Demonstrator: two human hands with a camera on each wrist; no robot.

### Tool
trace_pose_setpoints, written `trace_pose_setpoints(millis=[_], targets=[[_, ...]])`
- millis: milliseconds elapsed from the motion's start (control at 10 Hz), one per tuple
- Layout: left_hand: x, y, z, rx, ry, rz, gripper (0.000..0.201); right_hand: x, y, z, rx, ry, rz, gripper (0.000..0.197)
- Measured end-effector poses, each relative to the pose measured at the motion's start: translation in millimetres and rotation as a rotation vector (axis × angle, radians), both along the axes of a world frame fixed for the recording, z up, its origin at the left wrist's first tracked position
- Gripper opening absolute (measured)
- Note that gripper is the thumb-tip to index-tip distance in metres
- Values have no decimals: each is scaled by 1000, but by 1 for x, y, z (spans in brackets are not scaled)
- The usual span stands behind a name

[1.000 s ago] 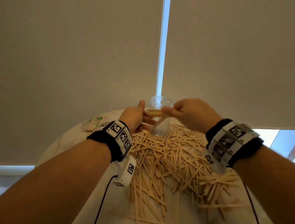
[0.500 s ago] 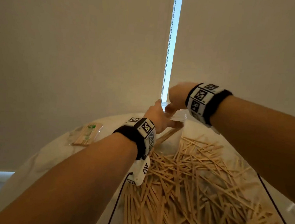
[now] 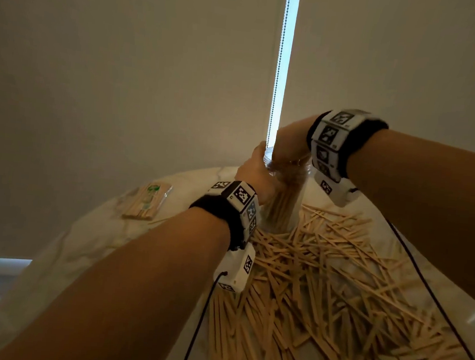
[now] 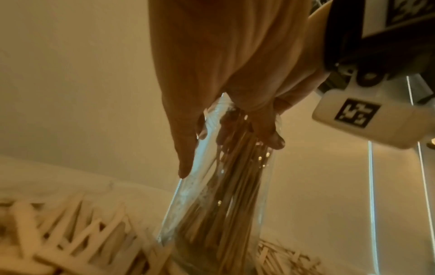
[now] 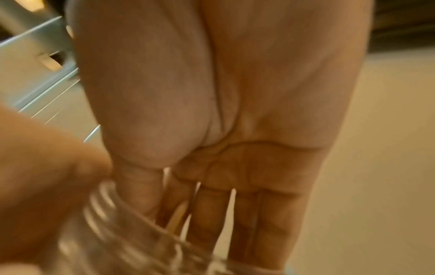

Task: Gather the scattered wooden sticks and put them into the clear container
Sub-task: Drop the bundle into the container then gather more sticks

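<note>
A clear container (image 3: 285,212) stands on the white table (image 3: 81,246) at the far edge of a heap of scattered wooden sticks (image 3: 321,287). A bundle of sticks (image 4: 230,204) stands upright inside it. My left hand (image 3: 255,172) grips the container's neck from the left; its fingers (image 4: 186,158) wrap the clear wall (image 4: 200,214). My right hand (image 3: 287,144) is above the mouth with straight fingers (image 5: 212,214) pointing down into the threaded rim (image 5: 105,214). One stick tip (image 5: 179,214) shows between those fingers.
A sealed packet of sticks (image 3: 147,200) lies at the table's far left. A roller blind with a bead chain (image 3: 276,82) hangs just behind the container. Black cables (image 3: 198,320) trail from both wristbands over the sticks.
My right hand rose from in front of the container to above it and turned its fingers down into the mouth. The bundle it carried now stands inside. My left hand kept its grip.
</note>
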State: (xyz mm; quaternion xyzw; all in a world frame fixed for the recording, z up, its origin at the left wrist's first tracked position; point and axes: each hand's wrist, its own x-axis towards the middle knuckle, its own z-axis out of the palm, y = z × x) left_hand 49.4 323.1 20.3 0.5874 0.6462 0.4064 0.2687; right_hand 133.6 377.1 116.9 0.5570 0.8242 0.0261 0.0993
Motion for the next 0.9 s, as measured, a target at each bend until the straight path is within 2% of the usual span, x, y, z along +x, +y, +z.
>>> trace_pose_setpoints(millis=[100, 200, 300, 400, 500, 600, 700, 800, 900], targets=[[-2, -13, 11, -145, 42, -34, 121, 20, -20, 13, -62, 178, 29, 24], [0, -42, 16, -235, 180, -29, 117, 43, -47, 24, 138, 273, 116, 19], [0, -76, 10, -277, 377, -19, 88, 68, -75, 21, 219, 415, 93, 19], [-5, -107, 3, -348, 545, -48, 67, 90, -103, -3, 85, 425, -22, 31], [-6, -143, -6, -468, 777, -65, 68, 100, -138, -35, -116, 361, -128, 45], [0, -172, -20, -541, 918, -62, 72, 95, -169, -62, -151, 174, -112, 47], [19, -190, -34, -580, 998, -145, 70, 81, -175, -89, -190, 28, -94, 56], [29, -199, -37, -561, 997, -200, 75, 68, -169, -109, -208, 41, -120, 81], [28, -193, -29, -583, 946, -191, 69, 62, -172, -108, -254, 80, -95, 49]])
